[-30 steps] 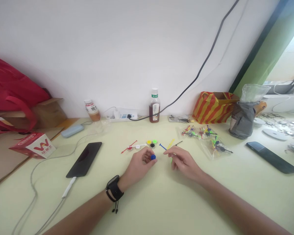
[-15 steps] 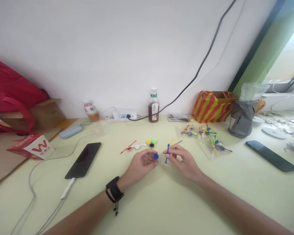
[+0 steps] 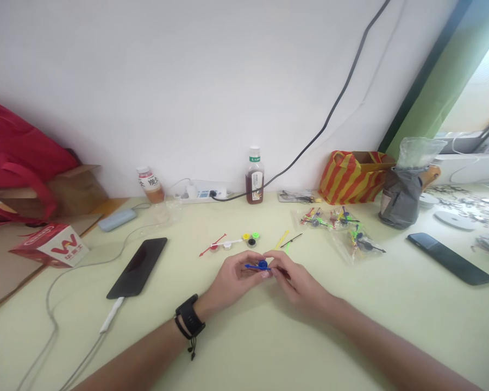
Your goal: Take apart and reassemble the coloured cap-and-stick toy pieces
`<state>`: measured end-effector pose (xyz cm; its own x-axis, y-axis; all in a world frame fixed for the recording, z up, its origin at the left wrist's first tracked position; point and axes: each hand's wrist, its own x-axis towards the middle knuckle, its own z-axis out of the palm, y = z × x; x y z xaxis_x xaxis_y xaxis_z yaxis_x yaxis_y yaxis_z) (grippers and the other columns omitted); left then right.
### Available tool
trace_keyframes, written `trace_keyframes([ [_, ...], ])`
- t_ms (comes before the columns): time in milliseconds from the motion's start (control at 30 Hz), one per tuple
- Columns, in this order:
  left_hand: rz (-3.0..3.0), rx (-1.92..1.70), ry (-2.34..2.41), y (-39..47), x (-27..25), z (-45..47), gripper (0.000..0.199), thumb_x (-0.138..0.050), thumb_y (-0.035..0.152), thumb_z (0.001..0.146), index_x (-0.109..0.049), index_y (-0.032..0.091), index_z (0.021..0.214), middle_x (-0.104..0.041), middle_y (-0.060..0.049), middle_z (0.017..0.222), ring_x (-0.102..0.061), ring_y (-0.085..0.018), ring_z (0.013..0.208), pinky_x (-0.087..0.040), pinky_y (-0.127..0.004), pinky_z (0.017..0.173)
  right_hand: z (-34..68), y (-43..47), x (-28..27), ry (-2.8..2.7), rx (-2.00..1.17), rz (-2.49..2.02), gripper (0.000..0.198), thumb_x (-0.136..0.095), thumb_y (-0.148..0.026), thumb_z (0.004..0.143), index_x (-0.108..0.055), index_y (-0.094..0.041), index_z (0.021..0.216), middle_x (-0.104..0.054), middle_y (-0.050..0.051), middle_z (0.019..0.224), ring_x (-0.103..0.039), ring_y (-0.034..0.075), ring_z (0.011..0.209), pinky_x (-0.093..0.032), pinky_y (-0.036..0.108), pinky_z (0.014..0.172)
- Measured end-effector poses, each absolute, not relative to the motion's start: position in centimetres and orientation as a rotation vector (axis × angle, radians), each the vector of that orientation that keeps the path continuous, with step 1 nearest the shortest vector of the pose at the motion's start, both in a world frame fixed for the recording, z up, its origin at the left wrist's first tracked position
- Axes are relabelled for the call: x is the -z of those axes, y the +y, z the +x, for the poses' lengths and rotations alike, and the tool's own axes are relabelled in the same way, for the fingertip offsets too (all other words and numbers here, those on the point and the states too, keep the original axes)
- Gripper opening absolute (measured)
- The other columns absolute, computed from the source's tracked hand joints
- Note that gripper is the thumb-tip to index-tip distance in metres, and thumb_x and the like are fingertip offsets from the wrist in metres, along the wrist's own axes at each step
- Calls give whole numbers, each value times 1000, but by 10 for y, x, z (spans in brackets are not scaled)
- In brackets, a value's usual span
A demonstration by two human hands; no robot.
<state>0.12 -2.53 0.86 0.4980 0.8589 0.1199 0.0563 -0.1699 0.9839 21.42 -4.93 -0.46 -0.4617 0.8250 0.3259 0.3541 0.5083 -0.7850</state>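
The right hand has brought the blue arrow leftward to the left hand, over the green table. The left hand pinches the blue base; the right fingertips grip the arrow's right end. Apart a moment ago, the two pieces now overlap in view, so both hands work at one spot; whether they are joined cannot be told. Beyond lie a yellow arrow and a black arrow.

Black wristwatch; dark cord bracelet with dangling ends
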Motion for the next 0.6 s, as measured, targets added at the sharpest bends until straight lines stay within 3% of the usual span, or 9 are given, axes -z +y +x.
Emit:
trace_keyframes([
  [133,1701,-896,826,-29,-9,4,25,-71,33,91,-71,20,112,-75,-8,110,-72,-23,102,-59,-39,95,212,-50,3,-2112,-739,-901,37,-33,-21,104,-46,-28,138,-67,9,119,-64,22,109,-51,34,93],
  [333,1881,-982,860,-32,-6,2,15,-68,29,94,-71,20,105,-75,-7,104,-71,-21,98,-59,-35,90,215,-49,9,-2046,-627,-1091,32,-47,-27,100,-47,-25,132,-64,2,85,-60,18,74,-48,30,69],
  [467,2036,-1012,844,-33,-10,0,8,-66,25,94,-71,20,100,-75,-6,101,-70,-19,94,-56,-33,87,215,-50,5,-1912,-847,-1097,29,-47,-29,100,-47,-25,129,-52,-1,78,-52,16,70,-41,26,59],
  [600,2047,-955,832,-32,-13,-1,7,-66,25,95,-70,19,94,-74,-5,95,-69,-18,89,-55,-31,82,213,-52,-2,-1851,-976,-1055,25,-47,-27,100,-48,-24,125,-47,-2,77,-47,15,69,-38,26,58],
])
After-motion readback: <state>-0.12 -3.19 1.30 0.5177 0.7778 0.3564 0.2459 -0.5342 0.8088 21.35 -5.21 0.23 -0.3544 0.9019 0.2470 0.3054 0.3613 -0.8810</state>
